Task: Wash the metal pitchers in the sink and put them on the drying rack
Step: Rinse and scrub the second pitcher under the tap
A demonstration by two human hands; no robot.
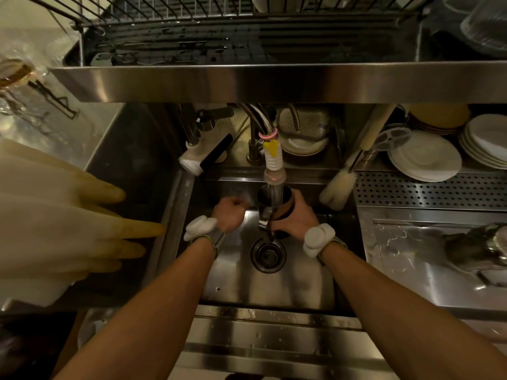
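My right hand (295, 216) grips a metal pitcher (270, 204) upright over the steel sink (238, 283). The pitcher's mouth sits right under the faucet nozzle (274, 171), and water streams into it. Brown liquid trickles from the pitcher toward the drain (268, 255). My left hand (230, 213) hangs just left of the pitcher, fingers curled into a loose fist, holding nothing that I can see. The wire drying rack (219, 26) sits overhead on a steel shelf, wet with drops.
Pale rubber gloves (55, 215) hang at the left. A bottle brush (338, 186) leans at the sink's back right corner. Stacked white plates (428, 157) stand at the back right beside a perforated drainboard (428, 190). Another metal vessel (482, 245) lies on the right counter.
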